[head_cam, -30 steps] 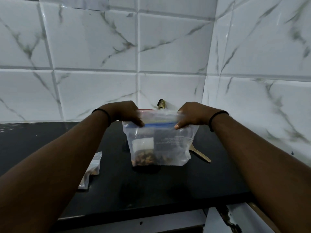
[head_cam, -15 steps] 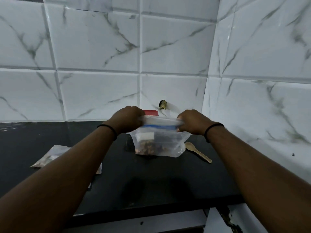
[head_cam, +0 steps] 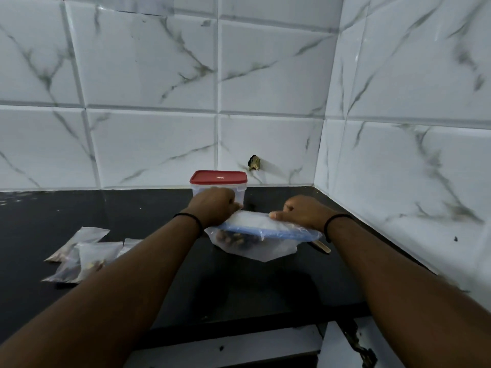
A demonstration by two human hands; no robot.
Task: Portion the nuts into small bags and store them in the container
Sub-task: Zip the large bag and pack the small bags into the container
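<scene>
A large clear zip bag (head_cam: 261, 241) with a blue seal strip and some nuts in its left corner lies slumped on the black counter (head_cam: 239, 288). My left hand (head_cam: 215, 205) grips the bag's top at the left end. At the right end my right hand (head_cam: 300, 211) grips the same top edge. Behind my left hand stands a clear container with a red lid (head_cam: 218, 181). Several small bags of nuts (head_cam: 85, 253) lie on the counter to the left.
A wooden spoon (head_cam: 321, 247) pokes out from under the big bag at the right. White marble tile walls close off the back and right side. The counter's front edge runs near the bottom of the view.
Both hands have lowered the big bag from upright in the air until it slumps on the counter. The view tilted, showing the red-lidded container and the small bags.
</scene>
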